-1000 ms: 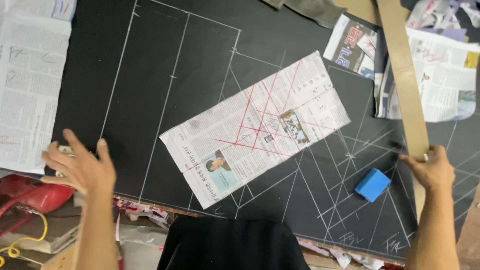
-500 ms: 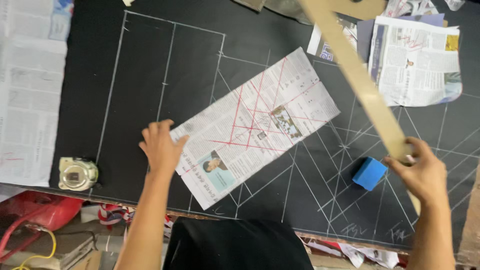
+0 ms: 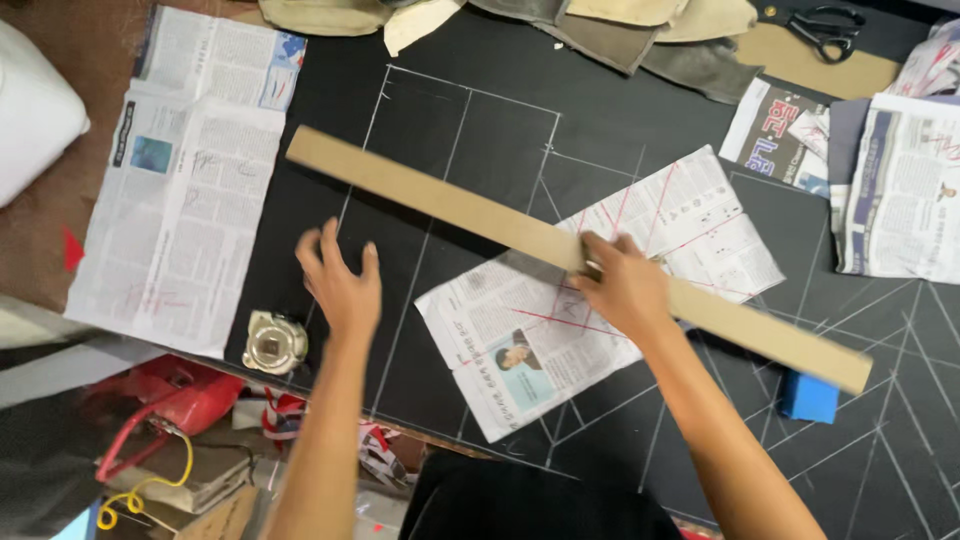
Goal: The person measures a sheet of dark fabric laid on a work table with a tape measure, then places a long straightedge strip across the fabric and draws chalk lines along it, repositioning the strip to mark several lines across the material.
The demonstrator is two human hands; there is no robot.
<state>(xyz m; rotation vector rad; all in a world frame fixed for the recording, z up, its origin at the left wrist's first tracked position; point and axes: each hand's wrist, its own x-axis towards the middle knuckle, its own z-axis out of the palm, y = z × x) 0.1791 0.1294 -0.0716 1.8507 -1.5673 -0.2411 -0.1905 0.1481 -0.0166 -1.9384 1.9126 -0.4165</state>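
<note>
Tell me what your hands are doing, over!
Right hand grips long wooden ruler over newspaper pattern. Left hand open, flat on black cloth. Nothing blocking.

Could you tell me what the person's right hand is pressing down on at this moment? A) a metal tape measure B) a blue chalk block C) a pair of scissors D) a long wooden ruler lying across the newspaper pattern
D: the right hand grips the long wooden ruler over the newspaper pattern.

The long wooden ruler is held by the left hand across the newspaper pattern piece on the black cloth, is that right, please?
Not quite: in the head view the right hand holds the long wooden ruler across the newspaper pattern piece on the black cloth.
</note>
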